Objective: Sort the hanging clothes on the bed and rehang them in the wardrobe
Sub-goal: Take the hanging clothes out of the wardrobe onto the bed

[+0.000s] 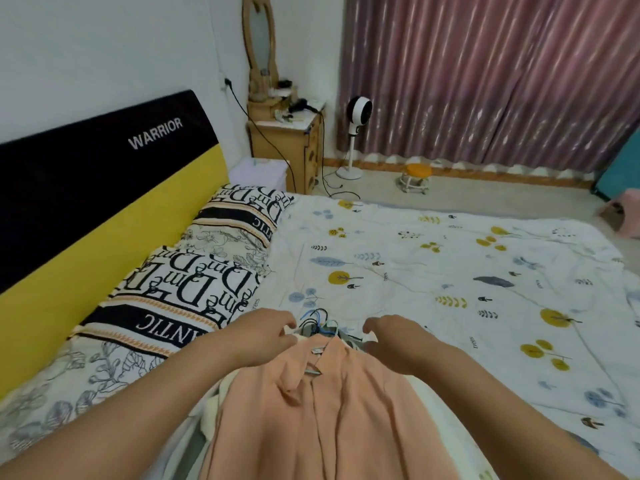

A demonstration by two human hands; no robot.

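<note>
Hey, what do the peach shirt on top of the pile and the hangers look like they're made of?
Peach shirt: looks like thin, matte woven fabric; it drapes in soft folds. Hangers: thin bent hooks, some blue and some dark, probably coated wire, though too small to be sure.

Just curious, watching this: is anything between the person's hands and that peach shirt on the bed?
Nothing visible. Both the left hand and the right hand are already at the shoulders of the peach shirt, which lies on top of the pile, beside the bunched hanger hooks. The wardrobe is out of view.

Two pillows [194, 282], two stools [414, 176], one fan [358, 114]
</note>
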